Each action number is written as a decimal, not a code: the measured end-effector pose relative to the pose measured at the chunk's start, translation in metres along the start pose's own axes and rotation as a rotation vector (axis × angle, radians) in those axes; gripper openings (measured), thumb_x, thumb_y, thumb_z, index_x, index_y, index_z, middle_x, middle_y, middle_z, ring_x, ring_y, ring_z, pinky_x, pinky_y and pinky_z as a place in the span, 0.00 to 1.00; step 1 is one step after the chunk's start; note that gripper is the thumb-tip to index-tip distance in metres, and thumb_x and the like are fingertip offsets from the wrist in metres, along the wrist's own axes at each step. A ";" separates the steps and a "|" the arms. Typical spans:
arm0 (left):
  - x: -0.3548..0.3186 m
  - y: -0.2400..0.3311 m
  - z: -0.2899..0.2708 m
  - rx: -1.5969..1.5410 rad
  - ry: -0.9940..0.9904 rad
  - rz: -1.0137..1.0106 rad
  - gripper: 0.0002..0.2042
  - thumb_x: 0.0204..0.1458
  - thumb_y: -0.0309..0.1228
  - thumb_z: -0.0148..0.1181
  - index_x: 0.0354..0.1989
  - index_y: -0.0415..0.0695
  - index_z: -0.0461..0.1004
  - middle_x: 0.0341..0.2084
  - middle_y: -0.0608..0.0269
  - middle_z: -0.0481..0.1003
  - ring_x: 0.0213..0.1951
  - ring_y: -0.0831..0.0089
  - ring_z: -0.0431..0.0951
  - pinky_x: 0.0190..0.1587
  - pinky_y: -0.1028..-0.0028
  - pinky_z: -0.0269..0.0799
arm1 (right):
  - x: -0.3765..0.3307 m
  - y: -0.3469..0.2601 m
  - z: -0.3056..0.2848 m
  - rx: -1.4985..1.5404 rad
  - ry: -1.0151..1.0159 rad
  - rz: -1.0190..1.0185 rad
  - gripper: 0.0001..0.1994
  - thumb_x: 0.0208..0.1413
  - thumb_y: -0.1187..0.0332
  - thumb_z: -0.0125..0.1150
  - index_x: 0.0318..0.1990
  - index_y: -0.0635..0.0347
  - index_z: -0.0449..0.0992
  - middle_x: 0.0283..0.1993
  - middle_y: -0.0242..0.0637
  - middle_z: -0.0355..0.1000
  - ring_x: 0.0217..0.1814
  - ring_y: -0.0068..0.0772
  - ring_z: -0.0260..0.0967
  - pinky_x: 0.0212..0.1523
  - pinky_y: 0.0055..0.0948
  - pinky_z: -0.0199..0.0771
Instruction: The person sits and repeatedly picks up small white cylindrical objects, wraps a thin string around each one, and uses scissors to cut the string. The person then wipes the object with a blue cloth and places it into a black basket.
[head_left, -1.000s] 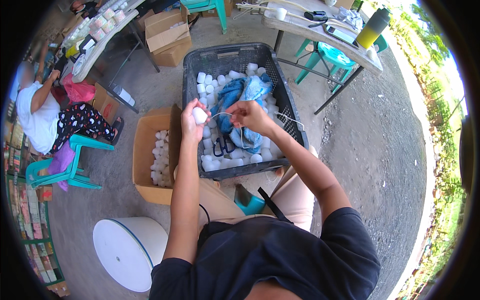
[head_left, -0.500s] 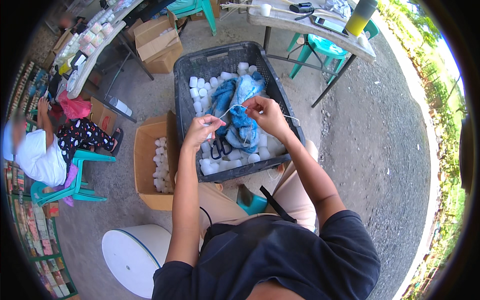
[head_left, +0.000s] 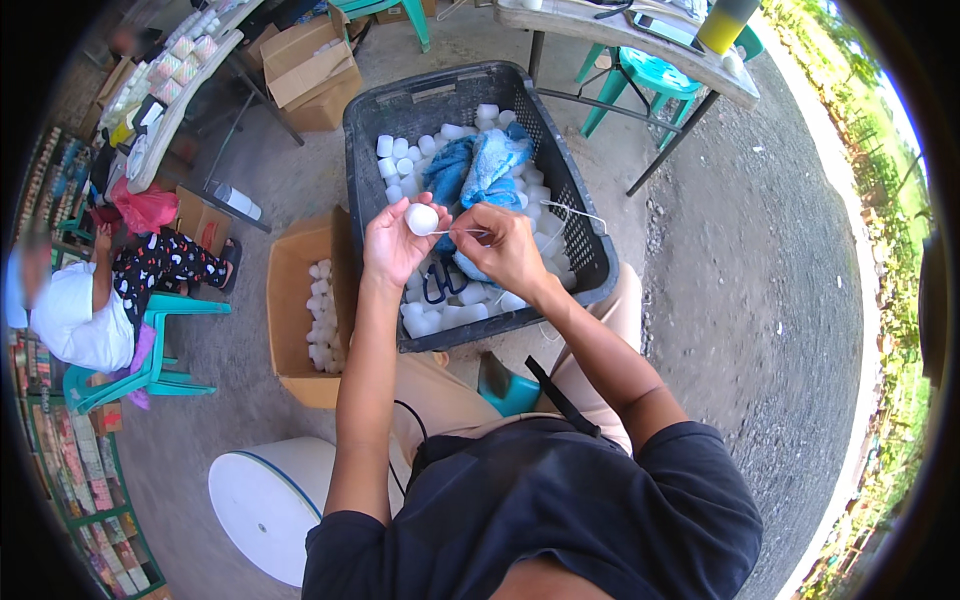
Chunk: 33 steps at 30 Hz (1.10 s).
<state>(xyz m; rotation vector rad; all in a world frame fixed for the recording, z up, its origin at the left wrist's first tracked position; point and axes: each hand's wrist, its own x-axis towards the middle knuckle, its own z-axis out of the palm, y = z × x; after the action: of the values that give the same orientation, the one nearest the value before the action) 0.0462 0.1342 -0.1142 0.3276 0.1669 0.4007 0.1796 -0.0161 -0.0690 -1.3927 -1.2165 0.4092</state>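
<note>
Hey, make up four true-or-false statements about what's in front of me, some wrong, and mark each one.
1. The left hand holds a white piece; the right hand pinches a thin string. True.
2. A blue cloth lies in the black crate. True.
3. A cardboard box of white pieces stands right of the crate. False: that cardboard box stands left.
4. The round container is red. False: the container is white.
</note>
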 end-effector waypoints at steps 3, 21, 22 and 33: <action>0.003 -0.004 -0.002 0.051 0.059 0.034 0.14 0.63 0.34 0.44 0.46 0.33 0.67 0.43 0.41 0.72 0.47 0.52 0.74 0.52 0.59 0.74 | 0.001 -0.001 0.005 0.015 0.097 -0.014 0.02 0.47 0.77 0.60 0.28 0.66 0.74 0.29 0.42 0.73 0.30 0.34 0.75 0.31 0.28 0.79; 0.001 -0.012 0.014 0.341 0.074 0.158 0.13 0.61 0.36 0.51 0.47 0.39 0.68 0.42 0.50 0.73 0.49 0.60 0.74 0.53 0.65 0.72 | 0.006 0.010 0.012 -0.047 0.159 -0.026 0.03 0.45 0.77 0.60 0.27 0.66 0.72 0.28 0.44 0.71 0.27 0.39 0.73 0.27 0.31 0.76; 0.001 -0.014 0.014 0.369 0.093 0.176 0.14 0.61 0.36 0.52 0.48 0.39 0.67 0.42 0.50 0.72 0.49 0.60 0.74 0.54 0.65 0.72 | 0.007 0.010 0.013 -0.092 0.144 -0.044 0.03 0.45 0.77 0.60 0.26 0.67 0.72 0.28 0.44 0.70 0.27 0.41 0.73 0.27 0.32 0.75; 0.002 -0.019 0.020 0.518 0.140 0.456 0.19 0.51 0.27 0.64 0.47 0.41 0.61 0.42 0.54 0.71 0.50 0.59 0.74 0.54 0.64 0.71 | -0.001 0.002 0.011 -0.309 0.178 -0.038 0.07 0.48 0.79 0.63 0.37 0.64 0.78 0.29 0.41 0.71 0.28 0.34 0.72 0.30 0.26 0.71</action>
<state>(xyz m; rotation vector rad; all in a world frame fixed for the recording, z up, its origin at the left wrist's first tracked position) 0.0593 0.1130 -0.1020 0.8560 0.3366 0.8343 0.1714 -0.0112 -0.0742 -1.6274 -1.1916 0.0683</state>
